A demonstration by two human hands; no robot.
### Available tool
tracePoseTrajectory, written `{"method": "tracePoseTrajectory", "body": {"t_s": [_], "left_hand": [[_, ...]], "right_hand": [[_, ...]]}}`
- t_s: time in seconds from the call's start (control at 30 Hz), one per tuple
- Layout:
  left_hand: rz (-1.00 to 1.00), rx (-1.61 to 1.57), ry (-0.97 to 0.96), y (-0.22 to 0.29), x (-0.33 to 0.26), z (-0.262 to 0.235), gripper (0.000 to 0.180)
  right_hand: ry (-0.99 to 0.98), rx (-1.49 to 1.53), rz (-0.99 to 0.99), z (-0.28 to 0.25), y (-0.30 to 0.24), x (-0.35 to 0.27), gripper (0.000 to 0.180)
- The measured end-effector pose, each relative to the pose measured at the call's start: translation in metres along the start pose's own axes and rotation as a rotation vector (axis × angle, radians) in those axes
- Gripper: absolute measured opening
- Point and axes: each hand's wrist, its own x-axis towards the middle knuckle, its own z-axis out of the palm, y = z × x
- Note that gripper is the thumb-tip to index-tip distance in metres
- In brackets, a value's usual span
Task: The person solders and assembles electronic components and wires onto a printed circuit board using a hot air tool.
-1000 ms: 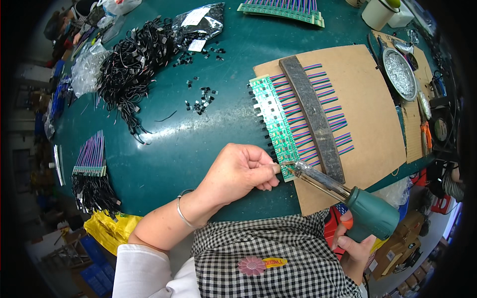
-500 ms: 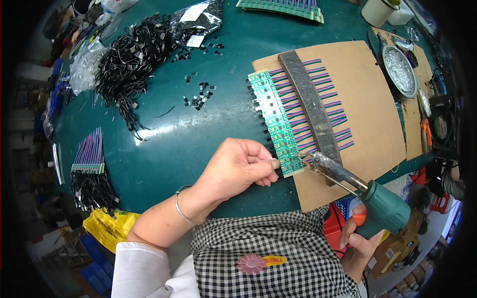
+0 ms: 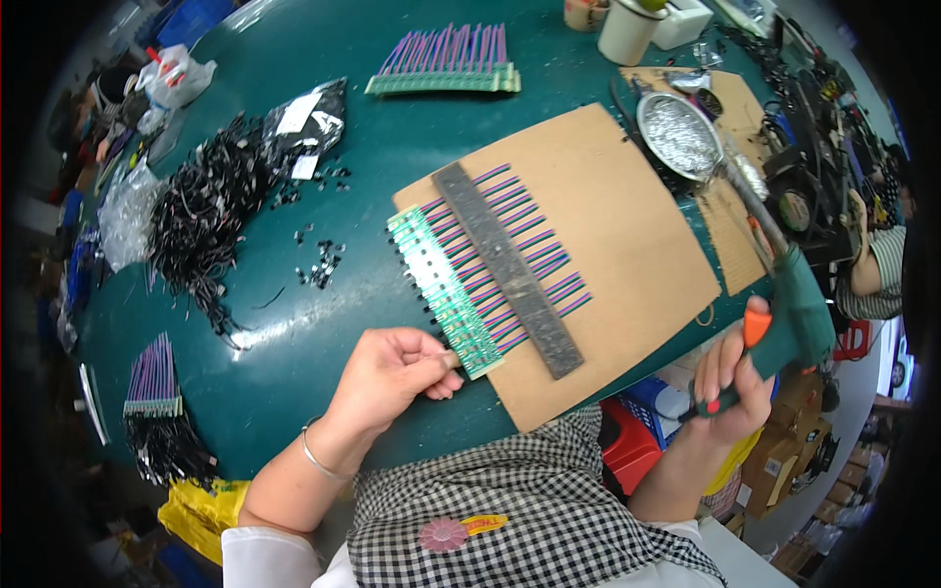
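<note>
My left hand [image 3: 384,384] has thumb and forefinger pinched at the near end of a green circuit board strip [image 3: 449,302]; what sits between the fingertips is hidden. Small black parts line the strip's left edge, and coloured wires [image 3: 545,257] run from its right side. A dark flat bar [image 3: 507,270] lies across those wires on a brown cardboard sheet [image 3: 627,220]. In my right hand [image 3: 733,380] is a green soldering gun [image 3: 802,309] with an orange trigger, blurred by motion. Its barrel points up and away, toward a round metal dish [image 3: 641,135] of crumpled silvery material.
Left on the green table lie a heap of black cables [image 3: 201,201], a plastic bag [image 3: 319,116], loose black parts [image 3: 321,265] and a wired board bundle [image 3: 152,406]. More wired boards [image 3: 443,80] and a white pot [image 3: 627,33] stand at the far side.
My right hand has lifted the soldering gun off the strip's near end and swung it right, toward the metal dish. My left hand stays pinched at the strip. The whole view has shifted.
</note>
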Motion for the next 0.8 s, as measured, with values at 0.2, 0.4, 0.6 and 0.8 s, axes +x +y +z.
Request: {"method": "tracePoseTrajectory", "body": {"t_s": [0.2, 0.4, 0.6, 0.8], "left_hand": [[0.005, 0.031, 0.000, 0.002, -0.004, 0.000, 0.013], [0.036, 0.078, -0.010, 0.014, -0.018, -0.034, 0.017], [0.479, 0.749, 0.737, 0.019, -0.017, -0.091, 0.010], [0.536, 0.851, 0.766, 0.015, 0.006, -0.119, 0.013]], "right_hand": [[0.355, -0.569, 0.079, -0.010, 0.015, 0.058, 0.032], [0.206, -0.406, -0.013, -0.020, 0.001, 0.035, 0.045], [0.047, -0.396, 0.056, 0.004, 0.006, 0.004, 0.056], [-0.021, -0.344, 0.103, 0.020, 0.012, -0.010, 0.058]]}}
